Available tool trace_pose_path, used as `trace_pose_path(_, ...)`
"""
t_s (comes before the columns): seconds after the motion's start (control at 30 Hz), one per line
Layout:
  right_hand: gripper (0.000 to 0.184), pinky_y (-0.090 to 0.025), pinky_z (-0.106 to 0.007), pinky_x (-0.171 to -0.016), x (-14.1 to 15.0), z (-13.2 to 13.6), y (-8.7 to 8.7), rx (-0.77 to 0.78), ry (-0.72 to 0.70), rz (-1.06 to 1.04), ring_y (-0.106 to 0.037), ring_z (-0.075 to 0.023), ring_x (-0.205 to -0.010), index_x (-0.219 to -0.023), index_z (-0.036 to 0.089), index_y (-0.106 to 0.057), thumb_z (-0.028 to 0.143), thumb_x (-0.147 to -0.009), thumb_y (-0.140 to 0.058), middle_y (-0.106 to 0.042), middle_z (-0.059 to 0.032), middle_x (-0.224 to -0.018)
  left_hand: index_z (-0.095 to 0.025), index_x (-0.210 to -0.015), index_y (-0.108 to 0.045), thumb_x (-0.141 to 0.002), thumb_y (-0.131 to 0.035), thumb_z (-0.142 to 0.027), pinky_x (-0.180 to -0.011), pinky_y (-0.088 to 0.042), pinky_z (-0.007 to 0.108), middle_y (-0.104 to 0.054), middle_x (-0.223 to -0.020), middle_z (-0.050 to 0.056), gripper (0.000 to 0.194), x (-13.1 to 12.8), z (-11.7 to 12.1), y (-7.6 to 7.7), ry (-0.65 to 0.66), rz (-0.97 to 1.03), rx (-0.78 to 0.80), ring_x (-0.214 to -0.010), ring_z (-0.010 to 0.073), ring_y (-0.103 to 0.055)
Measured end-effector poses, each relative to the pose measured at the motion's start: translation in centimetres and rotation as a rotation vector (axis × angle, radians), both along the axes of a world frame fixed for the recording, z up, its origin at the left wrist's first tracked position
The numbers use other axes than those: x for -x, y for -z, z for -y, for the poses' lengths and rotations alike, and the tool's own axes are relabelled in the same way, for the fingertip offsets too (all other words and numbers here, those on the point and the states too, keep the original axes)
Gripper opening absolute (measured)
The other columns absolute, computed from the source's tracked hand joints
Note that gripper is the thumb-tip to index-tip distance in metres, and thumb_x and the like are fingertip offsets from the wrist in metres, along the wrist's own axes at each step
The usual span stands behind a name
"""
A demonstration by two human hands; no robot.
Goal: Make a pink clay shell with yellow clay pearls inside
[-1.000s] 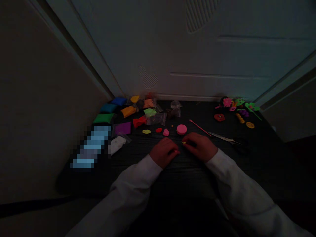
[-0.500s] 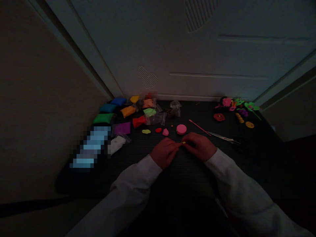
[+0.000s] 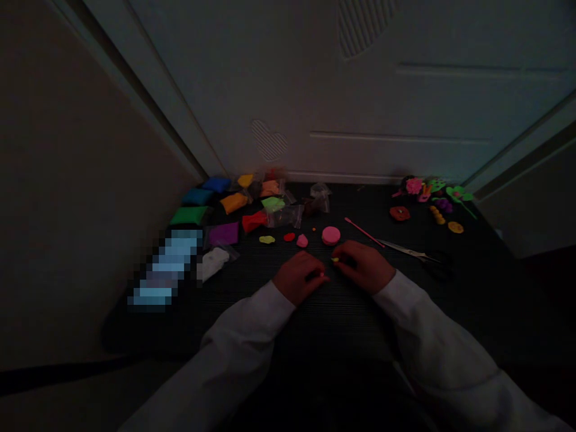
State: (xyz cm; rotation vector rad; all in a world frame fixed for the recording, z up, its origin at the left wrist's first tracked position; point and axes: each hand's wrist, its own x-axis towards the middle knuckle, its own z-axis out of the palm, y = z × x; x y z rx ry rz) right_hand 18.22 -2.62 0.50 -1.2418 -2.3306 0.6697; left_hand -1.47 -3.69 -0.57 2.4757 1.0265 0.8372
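Note:
My right hand [image 3: 365,266] pinches a small piece of yellow clay [image 3: 335,260] between thumb and forefinger, just above the dark table. To its left, my left hand [image 3: 298,277] is curled, thumb and forefinger brought together. A tiny pinkish spot shows at those fingertips; whether it is clay or a nail I cannot make out. The hands are a little apart. Beyond them sits a pink round clay disc piece [image 3: 331,235], with a pink clay lump [image 3: 302,240], a flat red clay piece [image 3: 289,237] and a yellow-green clay piece [image 3: 267,239] to its left.
A pink stick tool [image 3: 363,231] and scissors [image 3: 407,251] lie at right. Finished-looking clay shapes, among them a green flower [image 3: 458,194], stand at the back right. Bags of coloured clay, such as a purple one [image 3: 224,233], and a blurred bright rectangle [image 3: 168,267] fill the left.
My left fingers have drawn back left from the yellow clay, and a gap now shows between the hands. My right hand keeps its hold on the clay.

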Motion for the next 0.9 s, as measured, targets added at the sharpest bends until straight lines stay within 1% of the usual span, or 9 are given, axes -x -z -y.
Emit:
trace_pose_path(0.1, 0.015, -0.048, -0.031, -0.07, 0.0, 0.1, 0.0, -0.002, 0.009, -0.002, -0.056, -0.0124, -0.077, -0.092, 0.015, -0.056, 0.026, -0.083, -0.053, -0.058, -0.0019, -0.087, -0.014, -0.071, -0.059, -0.073, -0.064, -0.032, -0.064, -0.046, 0.027, -0.062, -0.068, 0.003, 0.019, 0.0, -0.1, 0.1, 0.002, -0.006, -0.014, -0.069, 0.014, -0.054)
trace_pose_path(0.17, 0.016, -0.048, -0.031, -0.069, 0.1, 0.1, 0.0, 0.001, 0.016, -0.002, -0.056, -0.012, -0.076, -0.092, 0.014, -0.055, 0.028, -0.083, -0.053, -0.058, -0.0018, -0.087, -0.014, -0.074, -0.062, -0.077, -0.06, -0.033, -0.067, -0.046, 0.028, -0.063, -0.071, 0.004, 0.019, 0.0, -0.2, 0.3, 0.034, -0.015, -0.024, -0.071, 0.0143, -0.055)
trace_pose_path(0.3, 0.019, -0.049, -0.032, -0.07, 0.2, 0.2, -0.1, 0.01, 0.028, 0.012, -0.058, -0.0123, -0.077, -0.094, 0.014, -0.056, 0.03, -0.084, -0.052, -0.06, -0.0025, -0.089, -0.014, -0.089, -0.065, -0.083, -0.051, -0.027, -0.073, -0.046, 0.03, -0.066, -0.08, 0.006, 0.02, 0.0, -0.4, 0.9, 0.083, -0.036, -0.033, -0.076, 0.0151, -0.056)
trace_pose_path(0.4, 0.021, -0.049, -0.032, -0.072, 0.2, 0.2, -0.2, 0.024, 0.02, 0.039, -0.058, -0.0126, -0.079, -0.095, 0.014, -0.057, 0.031, -0.085, -0.05, -0.06, -0.0028, -0.091, -0.014, -0.093, -0.064, -0.081, -0.052, -0.022, -0.074, -0.047, 0.03, -0.067, -0.082, 0.006, 0.018, 0.0, -0.4, 1.3, 0.099, -0.05, -0.022, -0.078, 0.0152, -0.056)
trace_pose_path(0.5, 0.022, -0.05, -0.032, -0.071, 0.2, 0.1, -0.1, 0.04, 0.005, 0.078, -0.058, -0.0124, -0.078, -0.094, 0.014, -0.057, 0.032, -0.085, -0.05, -0.06, -0.0026, -0.089, -0.014, -0.096, -0.062, -0.081, -0.051, -0.017, -0.075, -0.047, 0.028, -0.067, -0.084, 0.005, 0.019, 0.0, -0.3, 1.2, 0.095, -0.056, -0.005, -0.078, 0.0143, -0.057)
trace_pose_path(0.67, 0.022, -0.05, -0.032, -0.07, 0.1, 0.1, 0.0, 0.058, -0.007, 0.125, -0.059, -0.0127, -0.079, -0.097, 0.014, -0.057, 0.032, -0.085, -0.05, -0.06, -0.0032, -0.092, -0.013, -0.094, -0.061, -0.086, -0.044, -0.019, -0.073, -0.047, 0.027, -0.067, -0.081, 0.004, 0.019, -0.1, 0.0, 0.6, 0.07, -0.068, 0.013, -0.076, 0.0136, -0.057)
trace_pose_path(0.73, 0.023, -0.05, -0.032, -0.07, 0.1, 0.1, 0.0, 0.063, -0.007, 0.136, -0.059, -0.0128, -0.079, -0.098, 0.014, -0.056, 0.032, -0.085, -0.05, -0.06, -0.0034, -0.093, -0.014, -0.089, -0.062, -0.085, -0.047, -0.023, -0.071, -0.047, 0.026, -0.066, -0.077, 0.003, 0.017, -0.1, 0.0, 0.4, 0.064, -0.076, 0.021, -0.074, 0.0134, -0.056)
trace_pose_path(0.83, 0.023, -0.05, -0.032, -0.071, 0.0, 0.1, 0.1, 0.068, -0.001, 0.149, -0.059, -0.013, -0.08, -0.099, 0.014, -0.056, 0.032, -0.085, -0.05, -0.06, -0.0037, -0.095, -0.015, -0.078, -0.061, -0.079, -0.057, -0.028, -0.068, -0.046, 0.026, -0.064, -0.072, 0.002, 0.014, -0.1, 0.0, 0.3, 0.058, -0.089, 0.033, -0.072, 0.0137, -0.055)
trace_pose_path(0.9, 0.024, -0.05, -0.033, -0.071, 0.0, 0.1, 0.2, 0.073, 0.005, 0.155, -0.059, -0.0133, -0.081, -0.1, 0.014, -0.056, 0.032, -0.085, -0.05, -0.06, -0.0041, -0.096, -0.015, -0.076, -0.06, -0.077, -0.059, -0.027, -0.067, -0.046, 0.026, -0.064, -0.072, 0.002, 0.012, -0.1, -0.1, 0.4, 0.057, -0.095, 0.037, -0.072, 0.014, -0.055)
